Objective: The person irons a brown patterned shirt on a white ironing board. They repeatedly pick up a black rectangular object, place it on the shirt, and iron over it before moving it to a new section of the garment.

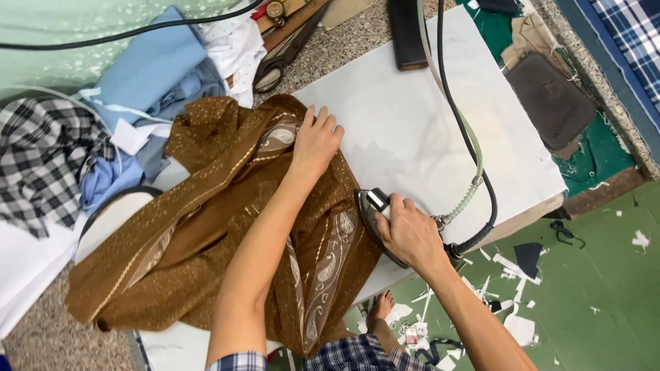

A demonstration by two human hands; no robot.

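While the left hand (315,141) lies flat with fingers spread on the brown cloth (206,227), the right hand (409,233), wrapped around the iron (371,209), sits at the cloth's right edge on the white board (412,124).

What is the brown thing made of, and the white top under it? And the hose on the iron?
The brown garment looks like thin woven cloth with shiny gold dots and pale paisley trim; it folds softly. The white pad looks like smooth, matte padded fabric. The iron seems metal, its hose pale, probably rubber or plastic.
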